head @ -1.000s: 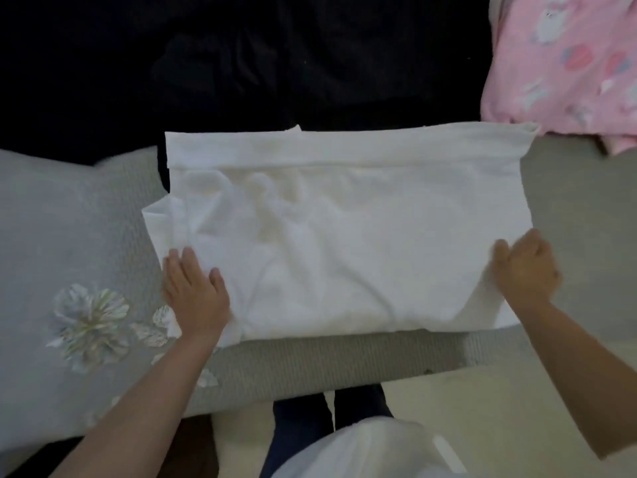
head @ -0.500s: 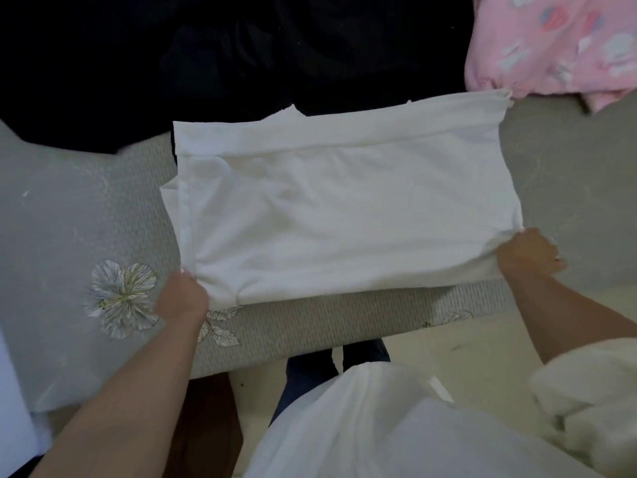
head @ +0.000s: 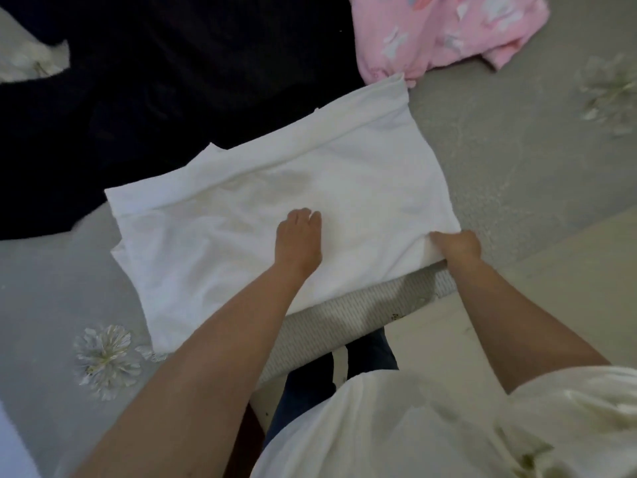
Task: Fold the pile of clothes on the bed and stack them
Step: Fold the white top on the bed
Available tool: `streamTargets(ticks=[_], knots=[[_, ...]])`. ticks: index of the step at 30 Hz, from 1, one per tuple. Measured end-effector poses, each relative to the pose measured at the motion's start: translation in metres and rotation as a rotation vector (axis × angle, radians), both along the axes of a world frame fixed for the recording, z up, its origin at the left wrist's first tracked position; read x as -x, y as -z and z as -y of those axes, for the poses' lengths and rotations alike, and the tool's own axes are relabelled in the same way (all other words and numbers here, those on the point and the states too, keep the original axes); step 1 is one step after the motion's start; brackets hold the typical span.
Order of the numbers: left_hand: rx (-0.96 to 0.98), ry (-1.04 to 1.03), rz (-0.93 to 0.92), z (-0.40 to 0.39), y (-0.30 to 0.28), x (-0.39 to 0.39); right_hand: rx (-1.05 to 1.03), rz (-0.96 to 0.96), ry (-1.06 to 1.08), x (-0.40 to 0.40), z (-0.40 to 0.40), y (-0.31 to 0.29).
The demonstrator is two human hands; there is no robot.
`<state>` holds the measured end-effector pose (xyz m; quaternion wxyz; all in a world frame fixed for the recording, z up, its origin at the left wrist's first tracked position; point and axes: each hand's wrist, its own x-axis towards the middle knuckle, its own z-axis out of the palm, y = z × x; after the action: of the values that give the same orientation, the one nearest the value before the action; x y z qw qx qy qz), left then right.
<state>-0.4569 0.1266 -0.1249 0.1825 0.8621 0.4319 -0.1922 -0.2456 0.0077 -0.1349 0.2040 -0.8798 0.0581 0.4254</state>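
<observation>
A white garment (head: 241,208) lies partly folded on the grey bed (head: 499,160), near its front edge. My left hand (head: 299,238) lies flat on the middle of the white cloth, fingers straight. At the garment's near right corner my right hand (head: 456,244) grips the edge, fingers curled round the fabric. A dark garment (head: 172,81) spreads behind the white one. A pink patterned garment (head: 441,32) lies at the back right.
The bedspread carries embroidered flowers at the front left (head: 105,360) and far right (head: 610,91). A pale floor (head: 537,305) shows past the bed's front edge on the right. My own white shirt fills the lower right.
My left hand left the garment's near left corner and moved onto its middle. The right hand stays at the right corner. The view has swung, so the cloth now looks slanted.
</observation>
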Motion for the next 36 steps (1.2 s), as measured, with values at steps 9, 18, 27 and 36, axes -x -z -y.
streamTargets(ticks=[9,18,27,36], knots=[[0.027,0.525,0.018,-0.040,0.006,-0.185,-0.321,-0.222,0.011,-0.022,0.028,0.017],[-0.099,0.802,-0.567,-0.057,0.025,-0.244,-0.182,-0.030,-0.507,-0.042,0.038,0.016],[-0.110,0.781,-0.440,-0.079,-0.004,-0.204,-0.197,0.281,-0.685,-0.015,0.035,-0.022],[-0.331,0.877,-0.020,-0.104,-0.071,-0.047,-0.355,0.942,-0.673,0.125,0.036,-0.083]])
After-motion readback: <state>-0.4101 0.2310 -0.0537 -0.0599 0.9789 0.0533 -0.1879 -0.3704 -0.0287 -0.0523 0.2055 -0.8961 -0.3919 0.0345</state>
